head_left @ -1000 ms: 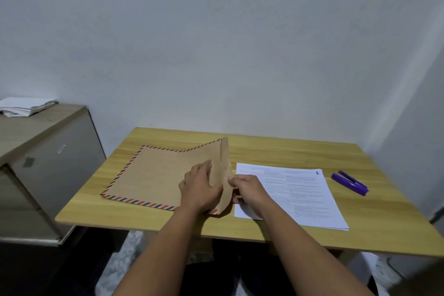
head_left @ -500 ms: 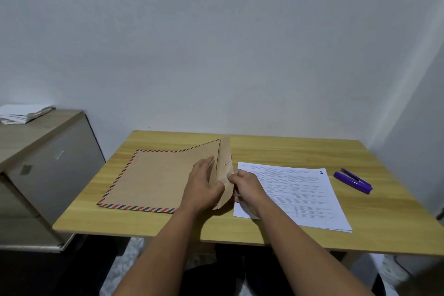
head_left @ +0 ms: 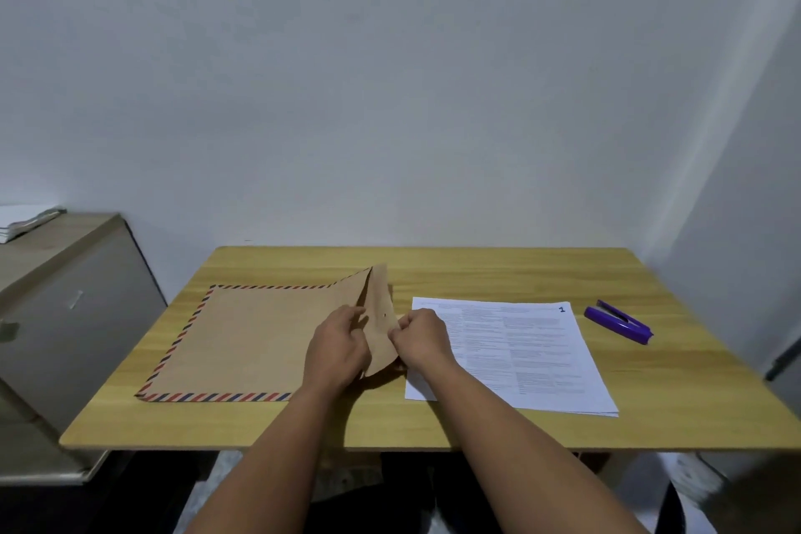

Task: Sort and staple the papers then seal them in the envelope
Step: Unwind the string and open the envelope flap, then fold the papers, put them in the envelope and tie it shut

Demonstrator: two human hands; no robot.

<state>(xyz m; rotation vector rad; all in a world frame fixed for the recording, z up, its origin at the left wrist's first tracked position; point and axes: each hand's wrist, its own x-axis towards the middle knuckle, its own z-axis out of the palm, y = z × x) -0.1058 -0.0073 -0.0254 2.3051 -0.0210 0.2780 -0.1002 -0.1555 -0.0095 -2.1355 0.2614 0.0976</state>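
Head view, one desk [head_left: 433,425], wood top. Envelope [head_left: 260,338], brown with striped border, flat on my left side, its flap [head_left: 381,317] raised at the right end. My left hand [head_left: 338,345] curls on the envelope mouth; my right hand [head_left: 422,336] pinches the flap edge. Papers [head_left: 520,356], printed stack marked 1, just right of the flap, my right wrist lying across their near corner. Stapler [head_left: 619,322], purple, beyond the papers. Cabinet [head_left: 65,295], far left, carrying more sheets [head_left: 26,221].
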